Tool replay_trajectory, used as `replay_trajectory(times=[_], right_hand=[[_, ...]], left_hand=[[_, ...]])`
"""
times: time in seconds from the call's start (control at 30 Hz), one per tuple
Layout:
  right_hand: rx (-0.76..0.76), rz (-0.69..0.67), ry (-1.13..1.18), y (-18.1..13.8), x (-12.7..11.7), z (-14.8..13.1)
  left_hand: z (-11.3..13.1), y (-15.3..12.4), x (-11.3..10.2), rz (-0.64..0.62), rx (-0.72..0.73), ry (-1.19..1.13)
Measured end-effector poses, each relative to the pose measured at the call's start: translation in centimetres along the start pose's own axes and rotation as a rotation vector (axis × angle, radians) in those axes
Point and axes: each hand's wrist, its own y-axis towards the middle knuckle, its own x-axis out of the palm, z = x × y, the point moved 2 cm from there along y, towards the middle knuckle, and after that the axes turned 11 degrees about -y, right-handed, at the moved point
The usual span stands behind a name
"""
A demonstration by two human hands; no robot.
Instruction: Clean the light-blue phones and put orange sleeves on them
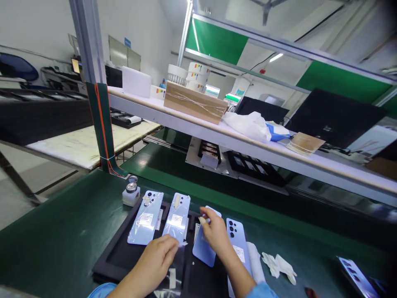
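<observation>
pale blue phone back covers lie in a row on a black tray (114,256) on the green bench mat (62,231). the left hand (158,256) is curled, its fingertips pinching a clear film (173,265) just below the second cover (177,217). the right hand (214,234) is bent at the knuckles, thumb and fingers closed on the top end of the third cover (203,248), which sits between the second cover and the fourth cover (237,244). the first cover (145,217) lies furthest left, near a white pump bottle (131,192). each cover carries a white sticker, its print too small to read. white gloves (279,265) lie crumpled to the right of the tray. on the shelf above stand a taped cardboard box (194,103) and label rolls (198,74) with coloured marks, unreadable.
</observation>
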Motion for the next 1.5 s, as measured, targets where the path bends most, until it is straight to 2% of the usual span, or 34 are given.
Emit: replay_trajectory(times=[0.1,0.2,0.37,0.5,0.73,0.97,1.1,1.23,1.3,1.43,1.5], right_hand=[[0.018,0.059,-0.015,4.4,2.2,-1.8],[0.062,0.083,-0.030,7.4,4.3,-2.4],[0.041,0.125,-0.028,8.9,5.4,-2.5],[-0.056,0.116,0.028,7.6,5.2,-3.2],[-0.150,-0.031,0.227,3.5,5.0,-4.9],[-0.120,-0.171,0.394,0.9,2.4,-5.5],[-0.142,-0.315,0.403,-2.0,0.7,-5.6],[-0.114,-0.375,0.437,-4.5,-0.5,-5.3],[-0.099,-0.367,0.489,-5.2,-0.9,-5.2],[-0.078,-0.318,0.571,-5.5,-1.3,-5.4],[-0.082,-0.322,0.586,-5.4,-1.4,-5.5]], left_hand=[[-1.3,0.9,0.7,-0.036,-0.004,0.073],[-2.1,1.0,1.3,-0.047,-0.020,0.079],[-1.8,0.7,1.1,-0.059,-0.038,0.074],[-1.6,0.8,1.1,-0.063,-0.077,0.105],[-1.7,1.0,1.4,-0.078,-0.120,0.153],[-1.9,0.8,1.2,-0.042,-0.093,0.097],[-2.3,0.8,1.3,-0.008,-0.083,0.086],[-2.5,0.7,1.5,-0.018,-0.107,0.135],[-2.5,0.4,1.5,0.027,-0.076,0.216],[-2.0,-0.2,1.0,0.219,0.131,0.369],[-1.9,-0.3,1.0,0.185,0.217,0.375]])
